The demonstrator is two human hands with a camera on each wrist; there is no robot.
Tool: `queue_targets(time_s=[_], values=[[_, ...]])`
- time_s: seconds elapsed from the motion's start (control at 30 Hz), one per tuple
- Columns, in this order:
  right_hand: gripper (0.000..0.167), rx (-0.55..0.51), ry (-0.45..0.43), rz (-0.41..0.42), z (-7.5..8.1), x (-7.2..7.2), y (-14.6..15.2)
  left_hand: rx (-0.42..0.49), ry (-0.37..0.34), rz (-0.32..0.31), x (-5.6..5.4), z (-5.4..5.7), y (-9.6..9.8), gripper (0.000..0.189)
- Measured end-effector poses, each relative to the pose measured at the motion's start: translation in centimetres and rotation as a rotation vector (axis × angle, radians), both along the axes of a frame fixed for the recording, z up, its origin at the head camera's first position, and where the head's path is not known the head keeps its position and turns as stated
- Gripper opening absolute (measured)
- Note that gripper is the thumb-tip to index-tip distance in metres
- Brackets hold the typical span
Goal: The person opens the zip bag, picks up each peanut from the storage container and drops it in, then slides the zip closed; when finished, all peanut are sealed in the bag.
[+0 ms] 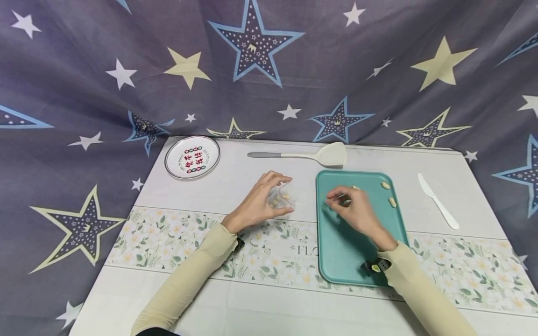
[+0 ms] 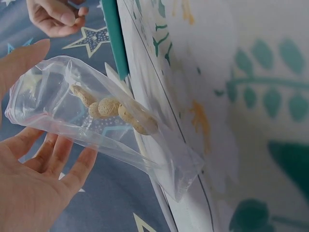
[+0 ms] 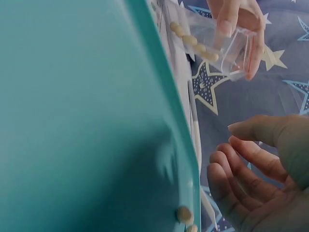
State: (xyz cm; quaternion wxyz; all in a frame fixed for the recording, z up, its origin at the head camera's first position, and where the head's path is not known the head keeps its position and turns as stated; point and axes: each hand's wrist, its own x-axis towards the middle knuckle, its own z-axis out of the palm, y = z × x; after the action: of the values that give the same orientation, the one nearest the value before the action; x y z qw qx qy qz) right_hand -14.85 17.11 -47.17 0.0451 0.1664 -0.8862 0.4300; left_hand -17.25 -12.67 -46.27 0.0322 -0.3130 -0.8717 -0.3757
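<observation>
A clear zip bag (image 2: 104, 108) stands upright with its mouth open, and my left hand (image 1: 258, 200) holds it by the rim between thumb and fingers. Several peanuts (image 2: 108, 107) lie inside the bag. Over the left part of the teal tray (image 1: 344, 261) hovers my right hand (image 1: 355, 208), its fingers loosely bent. The right wrist view shows the thumb close to the index finger, with nothing visible between them. Two peanuts (image 1: 388, 193) lie near the tray's right edge, and another peanut (image 1: 356, 187) is partly hidden behind the right hand.
A white round plate (image 1: 172, 161) with a dark rim and red writing sits at the back left. Behind the hands lies a white spatula (image 1: 332, 155) with a grey handle. Right of the tray is a white plastic knife (image 1: 439, 201). A star-patterned curtain (image 1: 294, 70) hangs behind the table.
</observation>
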Motion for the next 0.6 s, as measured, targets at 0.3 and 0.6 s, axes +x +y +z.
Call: queue_targets(time_s=[0.3, 0.6], values=[[0.012, 0.026, 0.049, -0.041, -0.5, 0.0, 1.7, -0.001, -0.006, 0.007, 0.1, 0.0, -0.1, 0.076], [0.013, 0.074, 0.079, -0.099, -0.5, 0.1, 2.9, 0.003, -0.002, 0.009, 0.1, 0.0, -0.2, 0.075]])
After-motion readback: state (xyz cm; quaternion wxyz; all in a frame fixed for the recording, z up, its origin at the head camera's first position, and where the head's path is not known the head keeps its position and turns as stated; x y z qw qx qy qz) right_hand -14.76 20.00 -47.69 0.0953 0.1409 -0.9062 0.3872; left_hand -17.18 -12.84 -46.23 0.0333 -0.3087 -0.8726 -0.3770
